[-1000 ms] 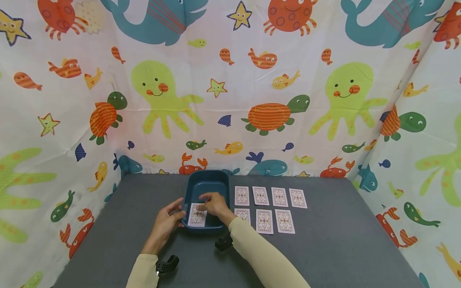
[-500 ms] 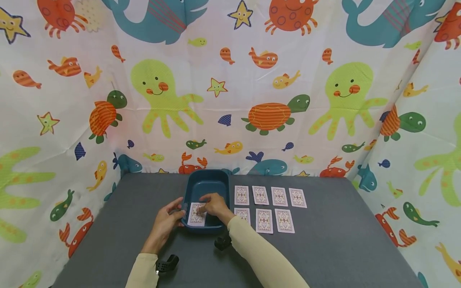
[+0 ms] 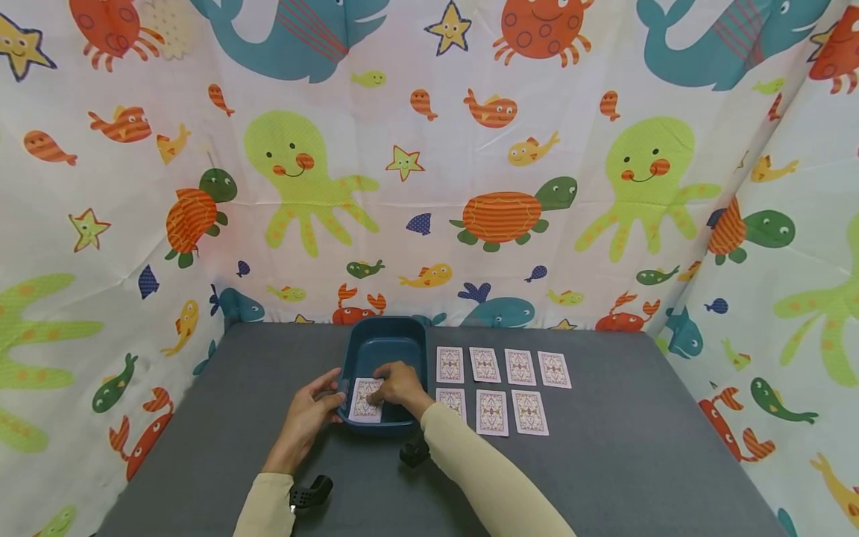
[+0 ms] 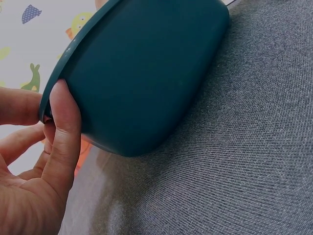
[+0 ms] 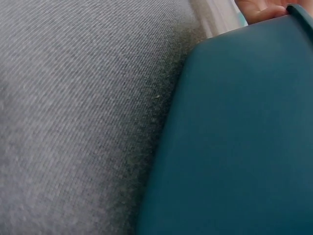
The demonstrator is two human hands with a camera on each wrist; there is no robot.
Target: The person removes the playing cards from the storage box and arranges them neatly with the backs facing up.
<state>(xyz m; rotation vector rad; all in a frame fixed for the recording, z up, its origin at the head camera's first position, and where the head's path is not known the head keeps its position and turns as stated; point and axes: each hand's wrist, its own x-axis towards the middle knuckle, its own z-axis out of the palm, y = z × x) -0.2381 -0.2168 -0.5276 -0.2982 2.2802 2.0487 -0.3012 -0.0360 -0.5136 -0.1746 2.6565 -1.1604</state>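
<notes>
A dark teal plastic bin [image 3: 388, 428] sits on the grey table. My left hand [image 3: 310, 410] holds its left rim. In the left wrist view the thumb [image 4: 65, 127] lies on the bin's outer wall, with fingers across the rim. Inside the bin's near left part, a playing card [image 3: 361, 410] shows its patterned back. My right hand [image 3: 406, 389] reaches into the bin, its fingertips on the card's right part; whether they pinch it I cannot tell. The right wrist view shows only the bin's outer wall [image 5: 234, 137] and part of the left hand [image 5: 261, 11].
Several face-down playing cards lie in two rows right of the bin, including one in the back row [image 3: 450, 365] and one in the front row [image 3: 493, 413]. My right sleeve [image 3: 490, 470] partly covers a front card. A sea-animal curtain [image 3: 429, 201] hangs behind the table.
My right fingertips have shifted slightly toward me on the card, and the card has moved very slightly left. The left hand keeps its hold on the rim.
</notes>
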